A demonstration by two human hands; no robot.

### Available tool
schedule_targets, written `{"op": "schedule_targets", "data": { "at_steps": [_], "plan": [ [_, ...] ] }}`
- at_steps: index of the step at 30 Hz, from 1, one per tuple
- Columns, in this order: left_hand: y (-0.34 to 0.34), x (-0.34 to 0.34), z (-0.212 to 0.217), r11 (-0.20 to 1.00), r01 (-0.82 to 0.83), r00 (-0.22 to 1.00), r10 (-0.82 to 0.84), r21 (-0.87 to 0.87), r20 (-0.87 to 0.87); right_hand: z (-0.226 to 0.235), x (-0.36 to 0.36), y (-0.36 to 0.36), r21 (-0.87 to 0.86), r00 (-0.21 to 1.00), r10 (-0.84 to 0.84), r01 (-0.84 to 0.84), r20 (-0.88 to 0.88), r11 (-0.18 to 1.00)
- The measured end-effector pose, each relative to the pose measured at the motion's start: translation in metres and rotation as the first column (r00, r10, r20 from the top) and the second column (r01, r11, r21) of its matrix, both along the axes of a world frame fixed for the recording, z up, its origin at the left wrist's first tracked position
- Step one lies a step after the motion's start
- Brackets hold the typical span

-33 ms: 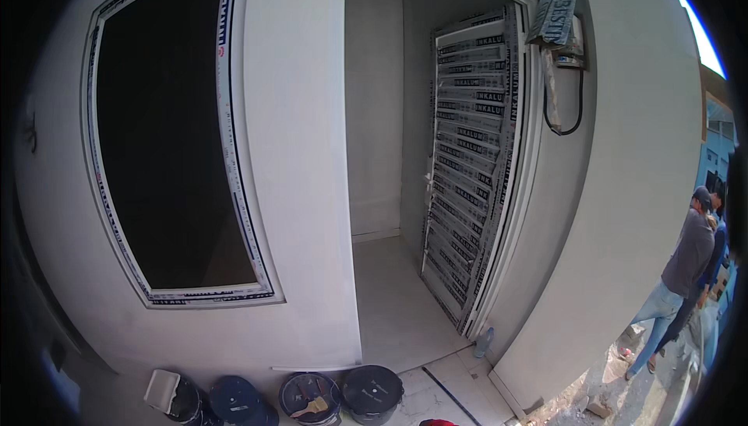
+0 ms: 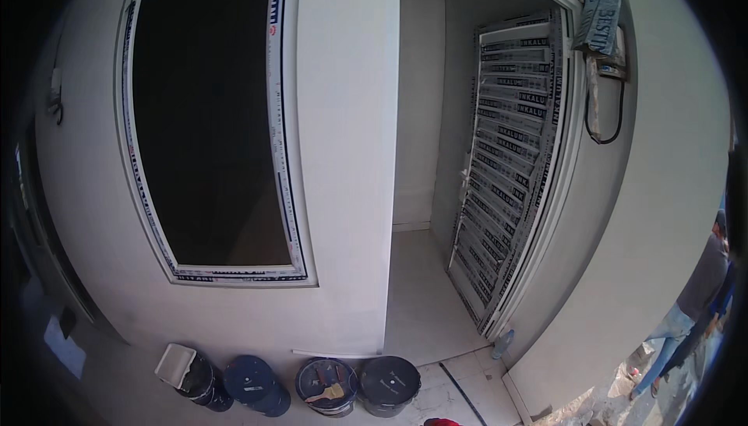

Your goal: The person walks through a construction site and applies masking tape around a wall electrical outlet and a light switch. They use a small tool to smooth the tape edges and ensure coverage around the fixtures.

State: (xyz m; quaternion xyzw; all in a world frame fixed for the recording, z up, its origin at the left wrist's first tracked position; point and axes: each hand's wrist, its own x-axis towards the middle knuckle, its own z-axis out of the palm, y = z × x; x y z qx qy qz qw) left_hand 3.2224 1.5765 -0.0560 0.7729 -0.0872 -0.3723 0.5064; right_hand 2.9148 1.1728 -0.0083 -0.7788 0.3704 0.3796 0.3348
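Neither of my hands is in view. Along the foot of the white wall stand several dark paint buckets. A white tray [image 2: 175,364] rests on the leftmost bucket [image 2: 210,396]. Beside it is a dark blue lidded bucket [image 2: 253,384]. On the lid of the third bucket [image 2: 308,375] lie a paintbrush [image 2: 331,393] with pale bristles and some thin reddish tools. To its right is another dark lidded bucket [image 2: 392,381]. Something red [image 2: 441,422] just shows at the lower edge, too cut off to name.
A dark window [image 2: 210,130] has taped frame edges. Right of it, a doorway holds an open slatted door [image 2: 510,161] covered in protective film. A bottle [image 2: 502,344] stands by the jamb. A cable [image 2: 622,114] loops from a wall box. People [image 2: 697,278] stand outside at far right.
My view has turned a little to the left, so the window, door and buckets sit further right in the picture. The buckets and tools keep their places.
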Motion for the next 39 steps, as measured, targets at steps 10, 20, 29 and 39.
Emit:
{"op": "schedule_targets", "data": {
  "at_steps": [10,20,29,39],
  "plan": [
    [0.254,0.090,0.071,0.592,-0.791,0.572,0.806,0.158,-0.153,-0.030,0.351,0.158,0.039,0.929,0.352,-0.349,-0.113,0.936],
    [0.400,0.216,0.083,0.258,-0.934,0.214,0.958,0.246,-0.190,-0.027,0.699,0.357,0.300,0.821,0.464,-0.374,-0.332,0.877],
    [0.533,0.347,0.113,0.055,-0.924,0.025,0.996,0.378,-0.084,-0.012,0.923,0.501,0.370,0.675,0.684,-0.582,-0.277,0.724],
    [0.710,0.556,0.060,0.053,-0.919,0.042,0.998,0.390,-0.036,-0.023,1.175,0.704,0.328,0.602,0.728,-0.651,-0.328,0.685]
  ]
}}
